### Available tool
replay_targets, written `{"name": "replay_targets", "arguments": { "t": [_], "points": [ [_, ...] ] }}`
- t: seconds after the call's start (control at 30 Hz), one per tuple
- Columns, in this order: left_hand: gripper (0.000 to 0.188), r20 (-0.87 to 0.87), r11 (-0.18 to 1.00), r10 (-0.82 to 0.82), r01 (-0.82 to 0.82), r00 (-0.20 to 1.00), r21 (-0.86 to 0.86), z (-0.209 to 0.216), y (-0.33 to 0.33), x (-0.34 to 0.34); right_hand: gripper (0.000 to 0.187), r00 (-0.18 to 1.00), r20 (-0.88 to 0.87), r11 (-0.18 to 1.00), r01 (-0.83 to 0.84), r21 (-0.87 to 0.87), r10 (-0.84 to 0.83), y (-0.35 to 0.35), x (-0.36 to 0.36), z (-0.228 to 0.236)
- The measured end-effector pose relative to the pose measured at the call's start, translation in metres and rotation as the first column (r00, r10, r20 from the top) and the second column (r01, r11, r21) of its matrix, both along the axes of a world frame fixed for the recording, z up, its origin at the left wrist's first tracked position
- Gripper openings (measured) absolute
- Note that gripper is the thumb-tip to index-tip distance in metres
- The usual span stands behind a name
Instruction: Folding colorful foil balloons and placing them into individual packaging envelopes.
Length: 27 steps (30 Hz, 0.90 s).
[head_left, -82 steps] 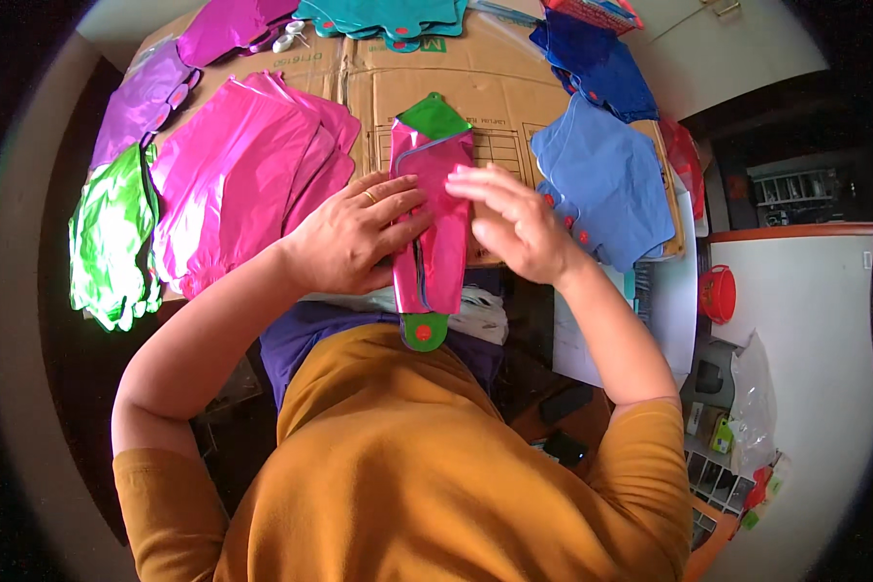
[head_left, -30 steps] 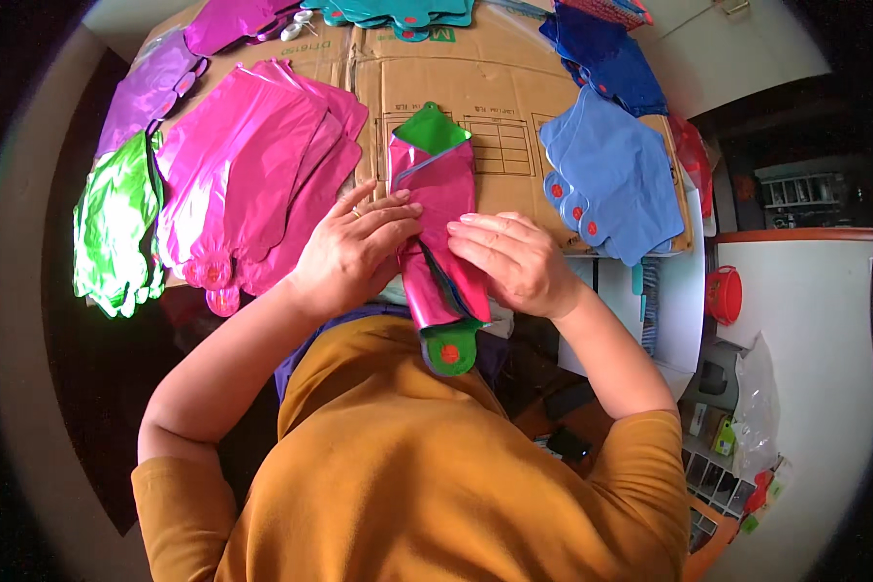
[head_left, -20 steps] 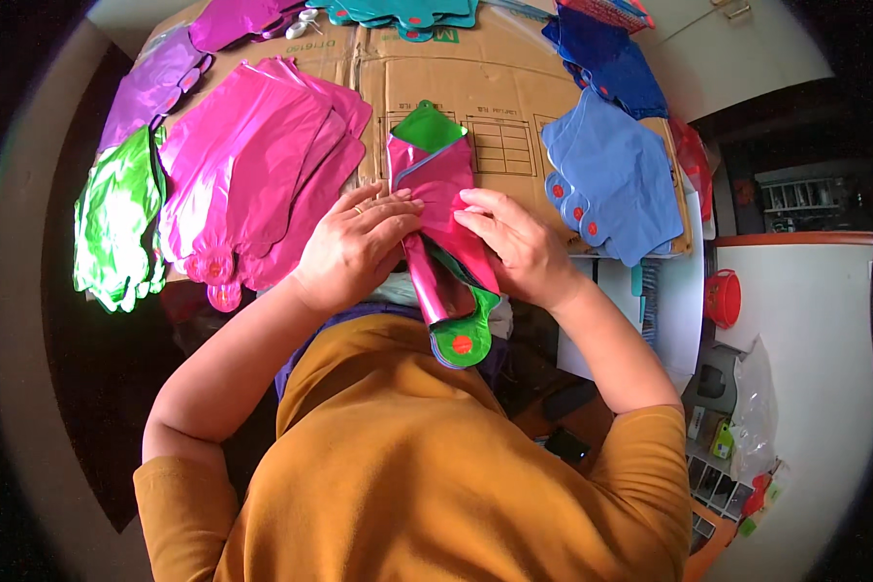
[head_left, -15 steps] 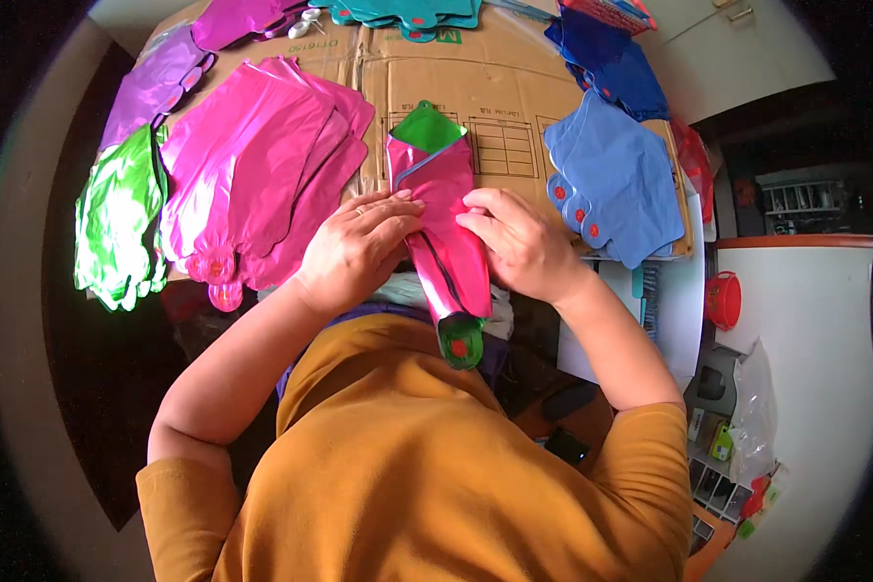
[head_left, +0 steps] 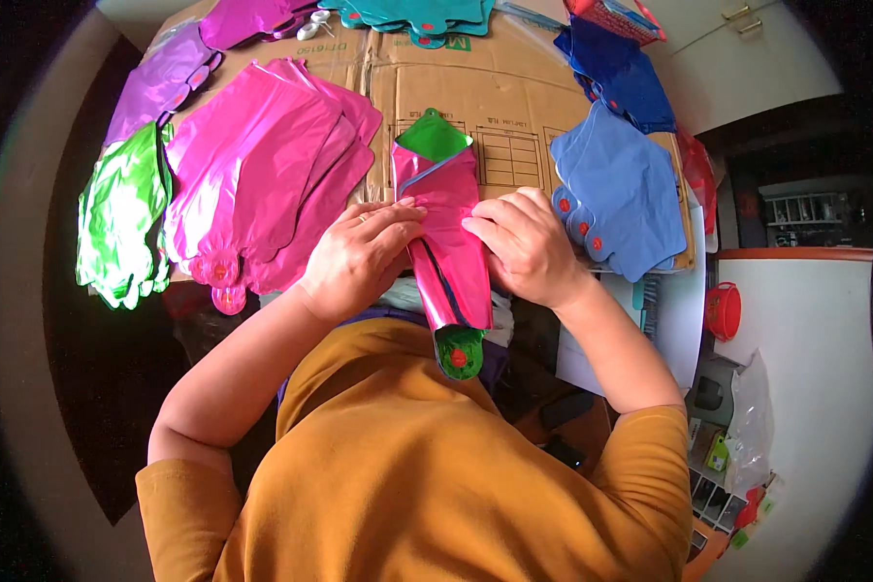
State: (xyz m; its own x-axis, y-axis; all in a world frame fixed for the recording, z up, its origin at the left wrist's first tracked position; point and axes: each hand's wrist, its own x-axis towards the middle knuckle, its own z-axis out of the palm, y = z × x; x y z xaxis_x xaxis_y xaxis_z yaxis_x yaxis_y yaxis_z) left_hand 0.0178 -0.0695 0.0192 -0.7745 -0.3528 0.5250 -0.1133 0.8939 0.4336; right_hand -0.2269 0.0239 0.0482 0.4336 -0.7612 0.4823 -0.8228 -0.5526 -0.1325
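Note:
Before me lies a shiny pink foil piece [head_left: 443,218], folded long and narrow. Its green inner side shows at the top point and at the rounded bottom end, which bears a red spot and hangs past the cardboard's near edge. A dark-edged overlap runs down its lower half. My left hand [head_left: 361,254] has its fingers closed on the foil's left edge about midway down. Opposite, my right hand [head_left: 526,247] pinches the right edge. The foil is gathered between them; both thumbs are mostly hidden.
Flattened cardboard [head_left: 427,78] covers the work surface. Similar foil pieces lie on it: a large pink stack [head_left: 262,165], green pieces [head_left: 121,223], purple [head_left: 165,87], teal [head_left: 417,15], light blue [head_left: 621,184] and dark blue [head_left: 616,73]. A red bucket [head_left: 723,310] stands at right.
The folded foil's lower end has swung slightly and shows more of its green inside. Both hands keep nearly the same place on it. The view has shifted a little.

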Motion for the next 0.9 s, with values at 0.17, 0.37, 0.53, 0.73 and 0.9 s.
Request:
{"name": "replay_targets", "arguments": {
  "t": [0.17,0.37,0.53,0.73,0.9],
  "points": [
    [0.033,-0.011,1.000,-0.008,0.008,1.000,0.021,0.000,0.000,0.000,0.023,1.000,0.002,1.000,0.021,0.001,-0.021,-0.002,-0.001,-0.003],
    [0.020,-0.084,0.989,0.116,-0.107,0.990,0.103,0.004,0.005,-0.004,0.014,0.963,0.234,0.986,0.107,0.132,-0.135,-0.008,0.001,0.000],
    [0.014,-0.056,0.960,0.235,-0.222,0.970,0.172,0.010,0.004,-0.010,0.012,0.910,0.254,0.933,0.268,0.242,-0.327,-0.002,0.009,-0.001],
    [0.014,-0.060,0.941,0.247,-0.225,0.967,0.253,0.013,0.005,-0.012,0.016,0.891,0.270,0.908,0.276,0.316,-0.365,-0.007,0.015,0.002],
    [0.017,0.035,0.908,0.283,-0.280,0.958,0.311,0.018,0.004,-0.013,0.022,0.875,0.337,0.865,0.160,0.476,-0.347,-0.018,0.006,-0.003]
  ]
}}
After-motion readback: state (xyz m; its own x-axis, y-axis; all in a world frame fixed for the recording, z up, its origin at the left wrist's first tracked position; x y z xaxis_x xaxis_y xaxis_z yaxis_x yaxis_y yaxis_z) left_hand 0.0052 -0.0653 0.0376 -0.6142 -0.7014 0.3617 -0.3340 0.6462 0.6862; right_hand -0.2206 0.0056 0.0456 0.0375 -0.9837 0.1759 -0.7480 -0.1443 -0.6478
